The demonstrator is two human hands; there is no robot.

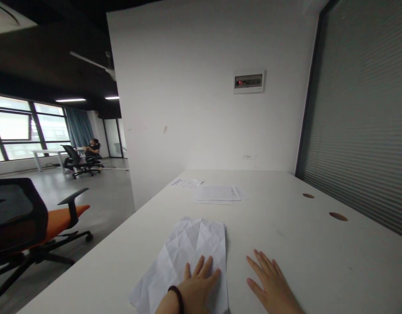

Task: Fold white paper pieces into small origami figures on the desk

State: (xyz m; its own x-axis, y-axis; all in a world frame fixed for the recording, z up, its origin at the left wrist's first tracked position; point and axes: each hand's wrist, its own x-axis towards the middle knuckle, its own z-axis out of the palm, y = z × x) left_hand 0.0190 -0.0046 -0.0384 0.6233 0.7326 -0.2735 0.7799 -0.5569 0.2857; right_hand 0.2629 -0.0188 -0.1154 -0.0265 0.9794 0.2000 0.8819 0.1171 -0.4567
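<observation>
Likely light and limp, the creased paper [179, 255] suits edge pinching; left hand [196, 290] atop it, right hand [269, 283] beside it, fingers spread.

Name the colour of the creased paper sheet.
The creased paper sheet is white; it shows best in the head view.

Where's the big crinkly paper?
In the head view, the creased paper lies on the white table, bottom and just left of centre, beneath the left hand. The right hand is off to its right.
</observation>
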